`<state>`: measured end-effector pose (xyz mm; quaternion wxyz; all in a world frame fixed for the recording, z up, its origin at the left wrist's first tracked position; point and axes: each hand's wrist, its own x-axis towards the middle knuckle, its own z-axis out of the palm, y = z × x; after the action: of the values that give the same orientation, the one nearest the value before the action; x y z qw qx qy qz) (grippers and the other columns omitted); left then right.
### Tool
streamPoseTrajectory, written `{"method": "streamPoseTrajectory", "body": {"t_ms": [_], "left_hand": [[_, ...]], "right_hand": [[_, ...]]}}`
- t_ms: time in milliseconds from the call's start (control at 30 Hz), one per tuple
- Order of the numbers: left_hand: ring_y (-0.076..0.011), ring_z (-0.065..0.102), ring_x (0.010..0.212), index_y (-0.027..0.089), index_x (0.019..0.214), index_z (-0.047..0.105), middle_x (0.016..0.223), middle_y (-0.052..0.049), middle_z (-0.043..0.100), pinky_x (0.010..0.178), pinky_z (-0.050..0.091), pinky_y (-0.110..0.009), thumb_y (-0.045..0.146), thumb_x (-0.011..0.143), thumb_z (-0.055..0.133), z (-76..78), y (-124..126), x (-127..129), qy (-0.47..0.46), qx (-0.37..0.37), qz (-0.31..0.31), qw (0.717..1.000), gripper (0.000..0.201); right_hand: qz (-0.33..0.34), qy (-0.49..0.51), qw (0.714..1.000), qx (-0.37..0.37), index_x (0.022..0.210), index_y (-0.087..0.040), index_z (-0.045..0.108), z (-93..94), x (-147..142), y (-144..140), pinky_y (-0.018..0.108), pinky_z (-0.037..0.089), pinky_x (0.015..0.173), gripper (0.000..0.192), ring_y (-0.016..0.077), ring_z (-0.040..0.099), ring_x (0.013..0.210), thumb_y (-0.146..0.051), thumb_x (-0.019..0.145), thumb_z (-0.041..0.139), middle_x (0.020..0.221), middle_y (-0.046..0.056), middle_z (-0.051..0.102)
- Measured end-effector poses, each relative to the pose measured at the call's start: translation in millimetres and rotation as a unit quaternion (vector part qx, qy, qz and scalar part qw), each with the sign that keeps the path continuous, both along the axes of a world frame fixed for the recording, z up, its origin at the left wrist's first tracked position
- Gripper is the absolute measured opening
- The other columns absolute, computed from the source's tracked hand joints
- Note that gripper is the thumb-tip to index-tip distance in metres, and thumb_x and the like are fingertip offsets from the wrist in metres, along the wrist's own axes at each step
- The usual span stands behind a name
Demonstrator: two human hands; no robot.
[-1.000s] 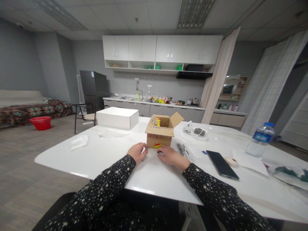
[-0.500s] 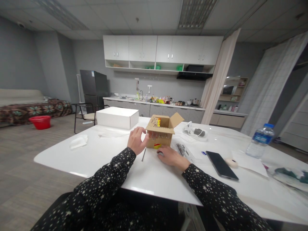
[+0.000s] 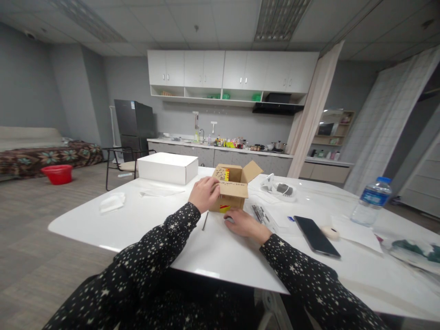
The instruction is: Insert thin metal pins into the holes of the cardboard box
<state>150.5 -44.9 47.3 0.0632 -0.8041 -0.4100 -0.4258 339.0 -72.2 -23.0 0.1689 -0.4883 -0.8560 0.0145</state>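
Left hand (image 3: pixel 205 194) is touching the open cardboard box (image 3: pixel 233 189) at its near-left corner, whether fingers are clamping I can't tell; right hand (image 3: pixel 243 222) is resting bent-fingered on the white surface (image 3: pixel 144 220) before it, grip unclear, thin rod (image 3: pixel 205 222) lying between.

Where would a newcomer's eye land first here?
Probably the open cardboard box on the white table, mid-picture, with the left hand at its near flap. Next, the bright red basin on the floor at far left, then the blue-capped bottle on the table's right.
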Motion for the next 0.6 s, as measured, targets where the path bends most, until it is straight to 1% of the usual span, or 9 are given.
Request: {"method": "streamPoseTrajectory", "body": {"t_ms": [167, 333, 467, 600], "left_hand": [[-0.0217, 0.061, 0.107, 0.019, 0.106, 0.064, 0.111, -0.007, 0.069, 0.098, 0.045, -0.036, 0.023, 0.090, 0.048, 2.7, 3, 1, 0.043, -0.009, -0.005, 0.999, 0.024], [-0.0205, 0.064, 0.105, 0.020, 0.110, 0.066, 0.114, -0.006, 0.071, 0.098, 0.046, -0.035, 0.021, 0.091, 0.045, 5.8, 7, 3, 0.094, -0.002, -0.014, 0.996, 0.028], [-0.0213, 0.065, 0.101, 0.021, 0.105, 0.068, 0.108, -0.006, 0.073, 0.098, 0.045, -0.037, 0.022, 0.092, 0.043, 11.2, 8, 4, 0.144, -0.003, 0.013, 0.989, 0.028], [-0.0223, 0.067, 0.095, 0.020, 0.105, 0.069, 0.100, -0.008, 0.073, 0.092, 0.047, -0.037, 0.020, 0.092, 0.042, 19.5, 7, 4, 0.195, -0.005, 0.044, 0.980, 0.030]], "right_hand": [[-0.001, 0.000, 1.000, 0.009, 0.101, -0.016, 0.069, -4.9, 0, 1, 0.031, 0.044, 0.090, 0.024, 0.0217, 0.061, 0.097, -0.023, 0.089, 0.050, 0.104, 0.011, 0.068], [0.000, 0.002, 1.000, 0.009, 0.102, -0.016, 0.069, -5.2, -1, 1, 0.031, 0.044, 0.091, 0.024, 0.0218, 0.061, 0.098, -0.024, 0.089, 0.050, 0.105, 0.011, 0.068], [-0.005, -0.003, 1.000, 0.003, 0.102, -0.016, 0.069, -3.1, -1, -1, 0.031, 0.043, 0.092, 0.024, 0.0222, 0.061, 0.100, -0.024, 0.089, 0.050, 0.105, 0.011, 0.068], [-0.005, -0.004, 1.000, -0.004, 0.104, -0.016, 0.069, -3.8, -2, -1, 0.032, 0.043, 0.093, 0.026, 0.0225, 0.060, 0.101, -0.024, 0.089, 0.050, 0.107, 0.011, 0.067]]}}
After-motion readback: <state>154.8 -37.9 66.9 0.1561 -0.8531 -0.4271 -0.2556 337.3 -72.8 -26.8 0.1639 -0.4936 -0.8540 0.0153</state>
